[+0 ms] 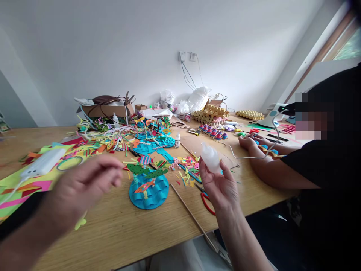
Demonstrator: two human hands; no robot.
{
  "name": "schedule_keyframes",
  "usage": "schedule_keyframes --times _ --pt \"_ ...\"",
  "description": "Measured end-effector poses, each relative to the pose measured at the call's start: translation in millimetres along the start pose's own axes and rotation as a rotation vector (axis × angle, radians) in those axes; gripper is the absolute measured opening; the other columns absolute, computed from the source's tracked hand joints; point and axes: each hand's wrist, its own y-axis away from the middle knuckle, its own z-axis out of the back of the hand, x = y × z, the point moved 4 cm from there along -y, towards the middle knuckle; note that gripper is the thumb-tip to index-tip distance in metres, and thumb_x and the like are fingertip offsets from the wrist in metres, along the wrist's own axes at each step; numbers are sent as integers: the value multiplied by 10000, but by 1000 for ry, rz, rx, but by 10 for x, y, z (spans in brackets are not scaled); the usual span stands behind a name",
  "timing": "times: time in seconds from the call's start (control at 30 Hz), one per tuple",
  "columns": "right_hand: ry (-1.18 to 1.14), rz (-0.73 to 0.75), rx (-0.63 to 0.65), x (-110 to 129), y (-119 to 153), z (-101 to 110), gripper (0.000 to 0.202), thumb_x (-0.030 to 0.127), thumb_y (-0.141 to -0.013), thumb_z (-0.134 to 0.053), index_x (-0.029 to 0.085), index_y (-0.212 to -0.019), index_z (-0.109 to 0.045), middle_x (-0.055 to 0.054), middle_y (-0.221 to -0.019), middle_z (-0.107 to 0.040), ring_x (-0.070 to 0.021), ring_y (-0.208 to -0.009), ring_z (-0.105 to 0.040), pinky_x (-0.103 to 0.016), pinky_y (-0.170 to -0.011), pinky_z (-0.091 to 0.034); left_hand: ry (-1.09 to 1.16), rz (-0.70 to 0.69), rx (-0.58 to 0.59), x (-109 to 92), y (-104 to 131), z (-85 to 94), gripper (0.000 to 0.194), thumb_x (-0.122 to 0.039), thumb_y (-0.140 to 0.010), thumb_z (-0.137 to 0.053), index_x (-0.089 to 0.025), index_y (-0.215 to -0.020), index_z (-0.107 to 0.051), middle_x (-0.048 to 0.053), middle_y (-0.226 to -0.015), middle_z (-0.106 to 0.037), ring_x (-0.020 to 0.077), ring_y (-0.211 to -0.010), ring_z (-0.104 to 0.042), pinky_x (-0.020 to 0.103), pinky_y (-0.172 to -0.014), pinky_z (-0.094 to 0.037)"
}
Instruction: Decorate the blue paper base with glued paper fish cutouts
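Observation:
My right hand (219,184) is raised over the table, its fingers closed around a whitish, translucent soft-looking piece (211,158), whose exact kind I cannot make out. Blurred by motion, my left hand (87,184) has its fingers curled and the tips pinched together; anything in them is hidden. Between the hands lies a round blue egg-carton base (149,201). Green dotted paper shapes (146,171) and an orange paper fish (145,186) stand on it. Red-handled scissors (208,203) rest just behind my right hand, and a thin wooden stick (188,210) slants to the table edge.
Coloured paper sheets and a white power strip (43,162) lie at left. Behind are more blue bases (152,143), a small glue bottle (177,140) and stacked egg cartons (211,113). At right, a co-worker's arms (262,165) rest on the table near a white cable (234,156).

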Motion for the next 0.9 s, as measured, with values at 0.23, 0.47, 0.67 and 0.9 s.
schedule_keyframes --times 0.23,0.47,0.67,0.9 --pt "-21 -3 -31 -40 204 -3 214 199 -740 -584 168 -951 -611 -55 -975 -678 -161 -969 -613 -245 -776 -545 655 107 454 -69 567 -1670 598 -370 -748 -595 -303 -1306 -392 64 -1350 -439 251 -1227 -408 360 -951 -425" --pt "94 -132 30 -329 409 299 228 325 -686 -667 195 -873 -653 -41 -890 -694 -177 -911 -631 -295 -807 -528 901 41 324 -374 230 -2069 543 -379 -783 -576 -233 -1268 -380 89 -1299 -480 246 -1207 -433 357 -1010 -356" --pt "342 -110 33 -326 417 528 352 422 -653 -704 215 -933 -651 -42 -1030 -656 -204 -962 -596 -324 -775 -510 890 117 292 -224 122 -2166 340 -390 -769 -595 -215 -1049 -513 48 -1012 -637 226 -1000 -575 321 -875 -436" --pt "1248 392 188 82 336 368 433 216 -538 -762 244 -960 -670 -37 -1034 -642 -232 -992 -535 -333 -843 -430 908 131 280 -74 61 -2114 413 -388 -758 -610 -233 -1121 -488 63 -1094 -618 245 -1114 -513 350 -932 -409"
